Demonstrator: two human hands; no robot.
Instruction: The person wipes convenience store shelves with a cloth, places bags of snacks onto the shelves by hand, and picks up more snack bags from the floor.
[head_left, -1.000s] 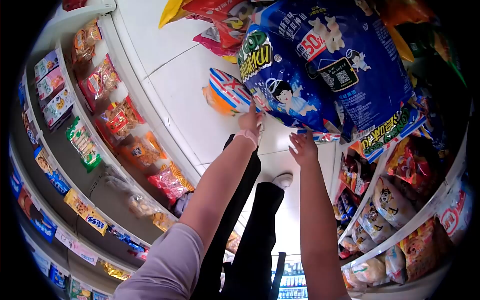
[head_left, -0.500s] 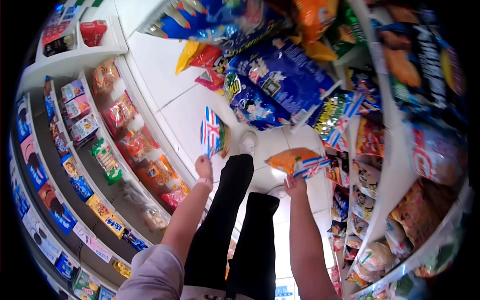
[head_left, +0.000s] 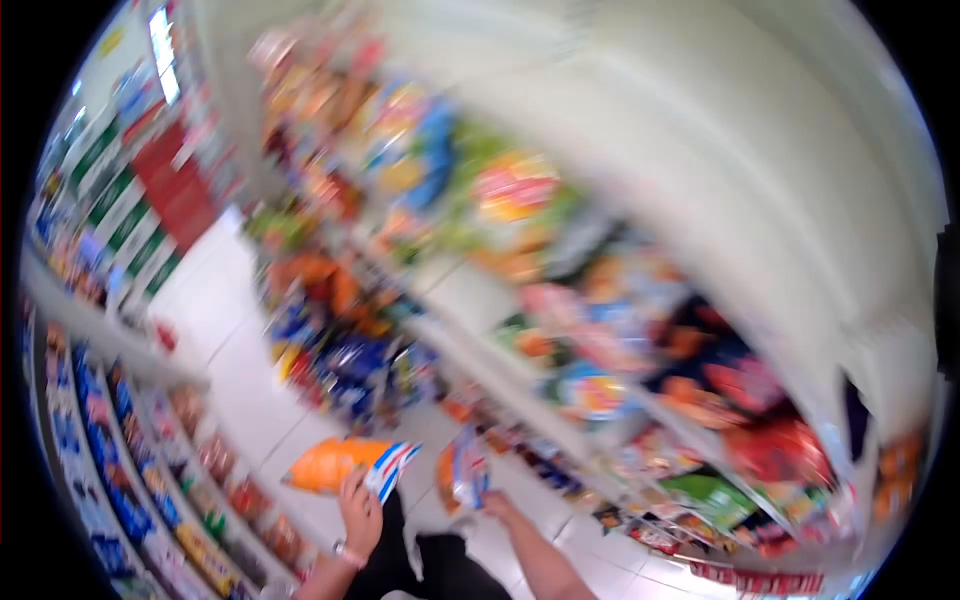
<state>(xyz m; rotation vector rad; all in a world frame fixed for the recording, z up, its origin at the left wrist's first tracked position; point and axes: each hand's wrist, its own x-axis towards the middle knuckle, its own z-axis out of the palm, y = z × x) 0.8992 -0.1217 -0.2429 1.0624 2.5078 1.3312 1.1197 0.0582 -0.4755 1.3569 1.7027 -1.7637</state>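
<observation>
My left hand [head_left: 361, 512] grips an orange snack bag [head_left: 328, 464] with a red, white and blue striped end. The bag lies nearly level above the floor, its striped end over my leg. To the right, my right hand [head_left: 497, 505] holds a second snack bag [head_left: 462, 468], orange with blue and white stripes, by its edge; this one hangs more upright and is blurred. The two bags are apart. Beyond them, a pile of blue and colourful snack bags [head_left: 358, 362] stands on the floor against the shelving.
Shelves of packaged snacks [head_left: 215, 455] run along the left. On the right, a tall white rack [head_left: 465, 355] carries blurred bags on several levels. White floor tiles [head_left: 235, 345] form an aisle between them. Green-and-white and red boxes [head_left: 172, 190] are stacked at the far left.
My view has swung up and to the right, bringing the right-hand rack into sight. Both bags stay held; the left one has turned to show its orange face.
</observation>
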